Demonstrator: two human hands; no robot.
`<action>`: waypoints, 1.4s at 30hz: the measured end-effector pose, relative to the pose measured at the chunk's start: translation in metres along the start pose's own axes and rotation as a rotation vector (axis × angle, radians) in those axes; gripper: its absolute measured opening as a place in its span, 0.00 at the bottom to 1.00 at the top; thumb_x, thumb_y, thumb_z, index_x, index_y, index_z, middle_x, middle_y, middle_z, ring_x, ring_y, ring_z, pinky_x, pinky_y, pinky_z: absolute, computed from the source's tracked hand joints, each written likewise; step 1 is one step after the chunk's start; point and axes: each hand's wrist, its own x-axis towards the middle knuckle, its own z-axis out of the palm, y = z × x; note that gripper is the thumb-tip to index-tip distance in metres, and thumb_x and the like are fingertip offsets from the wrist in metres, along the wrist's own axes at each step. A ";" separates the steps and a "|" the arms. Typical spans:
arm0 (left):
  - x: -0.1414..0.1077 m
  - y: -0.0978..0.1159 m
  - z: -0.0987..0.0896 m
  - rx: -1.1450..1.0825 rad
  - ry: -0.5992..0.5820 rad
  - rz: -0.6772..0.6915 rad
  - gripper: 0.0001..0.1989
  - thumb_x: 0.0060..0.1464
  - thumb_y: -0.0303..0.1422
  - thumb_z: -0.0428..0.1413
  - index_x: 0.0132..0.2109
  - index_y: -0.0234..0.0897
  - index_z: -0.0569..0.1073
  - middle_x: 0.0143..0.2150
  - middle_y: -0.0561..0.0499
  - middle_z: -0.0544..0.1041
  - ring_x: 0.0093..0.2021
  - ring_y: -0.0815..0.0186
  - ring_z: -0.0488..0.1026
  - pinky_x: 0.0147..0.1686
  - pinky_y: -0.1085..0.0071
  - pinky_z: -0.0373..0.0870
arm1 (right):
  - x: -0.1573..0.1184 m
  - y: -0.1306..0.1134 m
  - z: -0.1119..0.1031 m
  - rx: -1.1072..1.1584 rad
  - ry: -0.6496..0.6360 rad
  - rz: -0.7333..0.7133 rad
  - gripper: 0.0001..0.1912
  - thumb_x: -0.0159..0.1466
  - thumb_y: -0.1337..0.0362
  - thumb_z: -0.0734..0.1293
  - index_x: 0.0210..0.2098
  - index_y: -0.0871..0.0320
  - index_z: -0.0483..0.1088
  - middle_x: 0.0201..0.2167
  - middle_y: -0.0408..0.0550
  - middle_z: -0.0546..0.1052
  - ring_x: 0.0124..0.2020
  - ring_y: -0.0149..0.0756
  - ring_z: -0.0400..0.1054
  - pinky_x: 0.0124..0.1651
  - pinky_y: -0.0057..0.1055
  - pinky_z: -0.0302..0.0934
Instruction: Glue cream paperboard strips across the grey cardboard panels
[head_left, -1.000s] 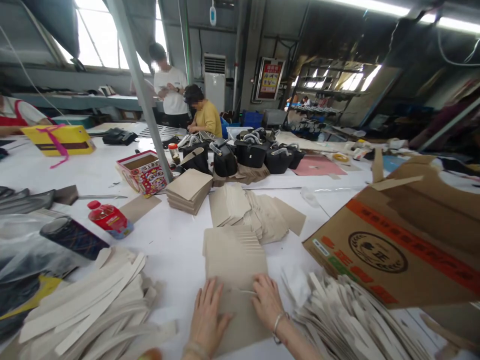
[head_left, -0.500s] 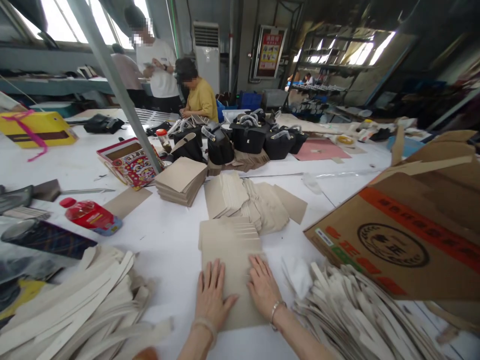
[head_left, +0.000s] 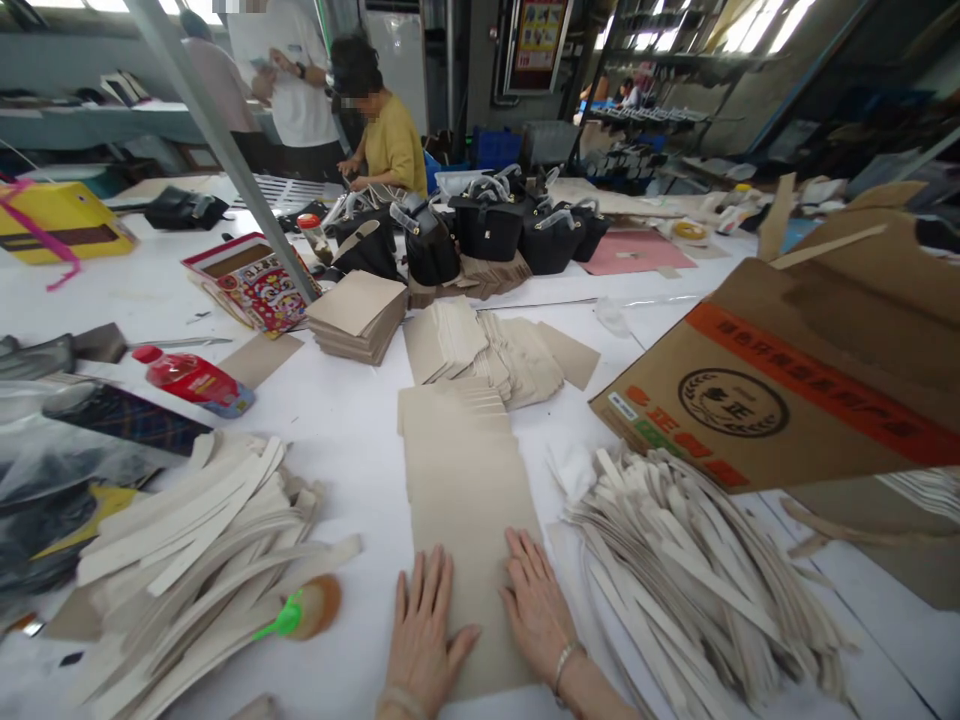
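Observation:
A row of overlapping beige card sheets (head_left: 469,480) runs down the white table toward me. On the left edge of its near end my left hand (head_left: 426,635) lies flat, fingers spread and thumb reaching inward. My right hand (head_left: 536,605), with a bracelet at the wrist, rests on the right edge, its fingers stretched out. Neither hand grips anything. Past the row's far end lie fanned cut card pieces (head_left: 517,355), and left of these is a neat stack of card (head_left: 356,310).
Pale strips lie heaped at left (head_left: 217,550) and right (head_left: 697,570). A bottle with a green nozzle (head_left: 304,608) is near the left heap. A red bottle (head_left: 195,380), large carton (head_left: 780,380), black bags (head_left: 487,230) and a metal pole (head_left: 217,140) stand farther out. People are beyond.
The view has tilted down, so the background sits higher and the green-nozzled bottle shows more. More of the card row shows beyond my hands, which remain flat on its near end.

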 end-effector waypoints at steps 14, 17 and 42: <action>-0.076 0.016 0.015 -0.053 0.049 0.078 0.29 0.52 0.47 0.47 0.60 0.48 0.54 0.61 0.53 0.60 0.59 0.57 0.57 0.54 0.57 0.53 | -0.078 0.006 0.012 0.014 0.012 -0.052 0.15 0.61 0.70 0.55 0.46 0.57 0.64 0.60 0.46 0.57 0.62 0.38 0.44 0.61 0.40 0.43; -0.063 0.012 0.005 -0.098 0.086 -0.075 0.24 0.55 0.44 0.45 0.57 0.44 0.60 0.58 0.51 0.65 0.56 0.61 0.61 0.52 0.62 0.57 | -0.065 0.004 0.004 0.025 0.027 -0.005 0.16 0.59 0.68 0.58 0.47 0.56 0.63 0.54 0.49 0.64 0.56 0.40 0.54 0.56 0.39 0.49; -0.028 0.002 -0.024 -0.083 -0.029 -0.236 0.24 0.54 0.41 0.43 0.56 0.38 0.61 0.57 0.46 0.64 0.55 0.58 0.59 0.50 0.61 0.56 | -0.113 0.009 0.044 -0.141 0.094 0.002 0.22 0.55 0.66 0.63 0.50 0.49 0.61 0.50 0.46 0.68 0.49 0.44 0.60 0.48 0.37 0.53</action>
